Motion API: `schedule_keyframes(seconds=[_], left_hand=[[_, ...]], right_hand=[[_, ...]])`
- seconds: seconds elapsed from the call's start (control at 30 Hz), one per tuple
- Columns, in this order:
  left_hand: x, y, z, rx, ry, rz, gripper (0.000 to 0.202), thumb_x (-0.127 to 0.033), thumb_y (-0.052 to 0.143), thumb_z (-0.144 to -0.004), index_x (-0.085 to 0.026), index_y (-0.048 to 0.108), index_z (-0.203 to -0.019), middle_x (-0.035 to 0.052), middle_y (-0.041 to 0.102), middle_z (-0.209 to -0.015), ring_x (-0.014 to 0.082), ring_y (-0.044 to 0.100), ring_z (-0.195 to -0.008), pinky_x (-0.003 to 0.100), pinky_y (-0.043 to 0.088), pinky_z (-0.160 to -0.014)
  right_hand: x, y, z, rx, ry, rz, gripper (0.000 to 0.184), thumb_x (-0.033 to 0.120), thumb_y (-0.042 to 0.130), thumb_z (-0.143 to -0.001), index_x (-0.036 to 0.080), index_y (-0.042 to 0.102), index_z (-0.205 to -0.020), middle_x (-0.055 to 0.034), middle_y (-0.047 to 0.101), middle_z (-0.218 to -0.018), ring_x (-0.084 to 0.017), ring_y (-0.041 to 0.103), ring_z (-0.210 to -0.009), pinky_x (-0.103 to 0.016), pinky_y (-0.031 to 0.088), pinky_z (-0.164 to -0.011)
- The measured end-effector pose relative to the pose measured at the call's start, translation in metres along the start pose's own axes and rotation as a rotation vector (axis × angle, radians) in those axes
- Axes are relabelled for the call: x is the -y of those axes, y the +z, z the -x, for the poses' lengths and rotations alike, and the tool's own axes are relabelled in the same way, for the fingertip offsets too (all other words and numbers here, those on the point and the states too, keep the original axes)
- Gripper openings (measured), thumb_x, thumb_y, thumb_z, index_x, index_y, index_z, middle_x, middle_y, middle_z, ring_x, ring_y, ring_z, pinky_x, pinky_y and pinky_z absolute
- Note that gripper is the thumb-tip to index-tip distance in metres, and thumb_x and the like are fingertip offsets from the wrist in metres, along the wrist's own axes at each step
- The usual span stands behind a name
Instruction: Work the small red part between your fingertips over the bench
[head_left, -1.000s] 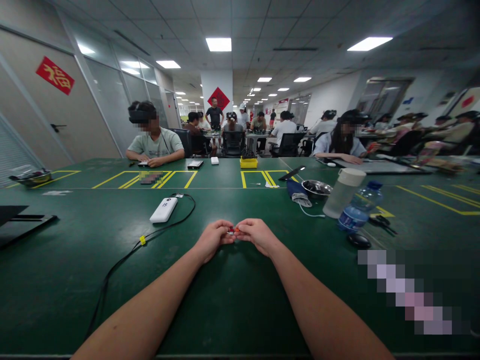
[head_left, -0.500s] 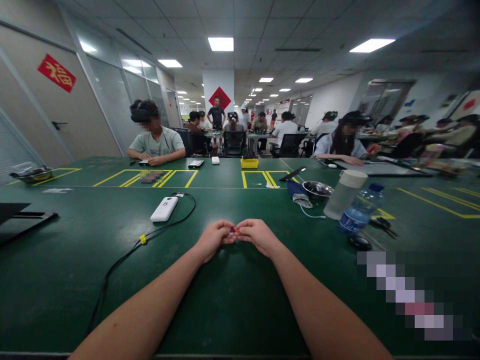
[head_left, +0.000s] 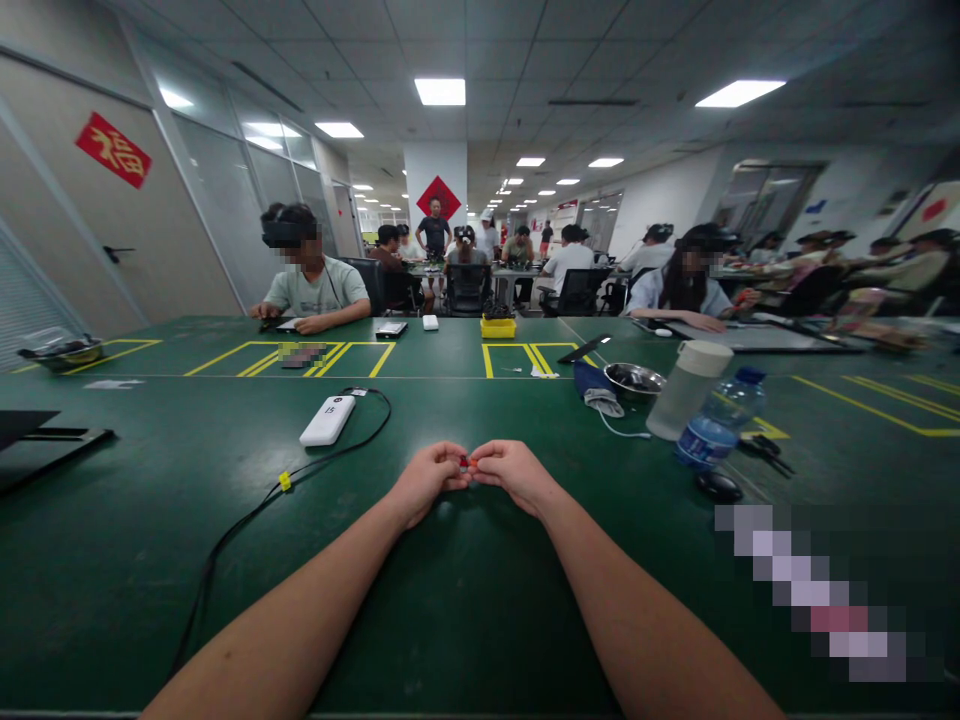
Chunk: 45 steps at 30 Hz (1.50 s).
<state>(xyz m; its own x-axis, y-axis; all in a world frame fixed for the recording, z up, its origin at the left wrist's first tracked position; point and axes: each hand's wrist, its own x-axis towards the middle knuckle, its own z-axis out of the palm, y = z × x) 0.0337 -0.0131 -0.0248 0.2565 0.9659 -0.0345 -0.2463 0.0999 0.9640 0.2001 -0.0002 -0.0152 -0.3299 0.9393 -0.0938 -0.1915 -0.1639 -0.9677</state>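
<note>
My left hand [head_left: 426,480] and my right hand [head_left: 516,471] meet over the green table [head_left: 480,600], fingertips pinched together. Between them they hold a tiny red and white piece [head_left: 467,464], mostly hidden by the fingers. Both forearms rest low over the table, reaching forward from the near edge.
A white power bank [head_left: 327,420] with a black cable [head_left: 247,515] lies to the left. At the right stand a frosted cup [head_left: 688,388], a water bottle [head_left: 715,429], a metal bowl [head_left: 634,378] and a black lid [head_left: 718,486]. A dark tablet [head_left: 37,445] sits far left. People sit at the far side.
</note>
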Motion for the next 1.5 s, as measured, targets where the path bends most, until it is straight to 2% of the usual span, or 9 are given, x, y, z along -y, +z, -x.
schedule_keyframes(seconds=[0.27,0.53,0.7,0.83,0.93,1.07,1.3,1.5], left_hand=[[-0.0032,0.0019,0.0009,0.000,-0.010,0.002,0.022,-0.006,0.062,-0.069,-0.013,0.058,-0.090,0.0071,0.065,-0.082,0.0126,0.065,-0.070,0.023,0.053,-0.066],[-0.0021,0.0012,0.0014,0.021,0.006,-0.018,0.021,-0.008,0.062,-0.072,-0.014,0.057,-0.092,0.0059,0.065,-0.082,0.0113,0.065,-0.068,0.022,0.053,-0.064],[0.0013,-0.0016,-0.0011,0.013,-0.008,-0.018,0.018,-0.013,0.060,-0.078,-0.014,0.056,-0.095,0.0069,0.066,-0.080,0.0112,0.065,-0.065,0.022,0.053,-0.064],[0.0031,-0.0036,-0.0033,-0.007,-0.016,-0.005,0.019,-0.016,0.060,-0.079,-0.014,0.056,-0.097,0.0072,0.065,-0.078,0.0120,0.065,-0.065,0.024,0.054,-0.064],[0.0019,-0.0030,-0.0036,-0.023,-0.028,0.000,0.017,-0.013,0.059,-0.078,-0.013,0.056,-0.095,0.0071,0.065,-0.077,0.0117,0.065,-0.063,0.023,0.054,-0.063],[-0.0009,-0.0011,-0.0015,-0.019,-0.036,-0.008,0.018,-0.013,0.061,-0.076,-0.014,0.057,-0.093,0.0070,0.065,-0.078,0.0120,0.065,-0.065,0.024,0.054,-0.065],[0.0005,-0.0011,-0.0017,-0.004,-0.005,0.006,0.025,-0.010,0.065,-0.073,-0.014,0.056,-0.096,0.0068,0.065,-0.082,0.0121,0.065,-0.068,0.024,0.054,-0.066],[0.0003,-0.0002,-0.0022,-0.014,-0.013,0.020,0.022,-0.012,0.064,-0.075,-0.013,0.057,-0.096,0.0070,0.065,-0.080,0.0113,0.065,-0.066,0.023,0.054,-0.066]], right_hand=[[-0.0032,-0.0017,-0.0018,0.014,-0.018,-0.002,0.014,0.010,0.070,-0.066,0.011,0.064,-0.079,-0.0067,0.068,-0.073,-0.014,0.068,-0.067,-0.029,0.056,-0.074],[-0.0007,0.0014,0.0006,-0.007,-0.033,0.037,0.017,0.008,0.068,-0.065,0.012,0.063,-0.080,-0.0056,0.068,-0.075,-0.013,0.067,-0.064,-0.025,0.056,-0.065],[-0.0005,0.0017,0.0000,-0.015,-0.022,0.036,0.015,0.011,0.071,-0.064,0.011,0.064,-0.077,-0.0060,0.068,-0.073,-0.013,0.066,-0.063,-0.025,0.055,-0.067],[0.0020,0.0020,0.0004,-0.017,-0.003,0.015,0.010,0.020,0.067,-0.073,0.010,0.065,-0.076,-0.0083,0.068,-0.074,-0.013,0.066,-0.065,-0.025,0.055,-0.067],[0.0045,0.0019,0.0010,-0.011,0.017,-0.022,0.018,0.027,0.059,-0.081,0.010,0.065,-0.078,-0.0098,0.068,-0.077,-0.013,0.066,-0.066,-0.025,0.055,-0.065],[0.0049,0.0013,0.0004,-0.009,0.029,-0.057,0.024,0.032,0.055,-0.085,0.010,0.064,-0.078,-0.0099,0.067,-0.075,-0.014,0.066,-0.064,-0.027,0.055,-0.065],[0.0005,-0.0006,-0.0019,-0.006,0.005,0.011,0.008,0.017,0.065,-0.073,0.010,0.066,-0.077,-0.0095,0.069,-0.076,-0.013,0.066,-0.066,-0.026,0.055,-0.070],[-0.0008,-0.0011,-0.0026,-0.021,0.002,0.010,0.007,0.010,0.064,-0.070,0.011,0.066,-0.077,-0.0082,0.069,-0.074,-0.014,0.067,-0.066,-0.027,0.056,-0.071]])
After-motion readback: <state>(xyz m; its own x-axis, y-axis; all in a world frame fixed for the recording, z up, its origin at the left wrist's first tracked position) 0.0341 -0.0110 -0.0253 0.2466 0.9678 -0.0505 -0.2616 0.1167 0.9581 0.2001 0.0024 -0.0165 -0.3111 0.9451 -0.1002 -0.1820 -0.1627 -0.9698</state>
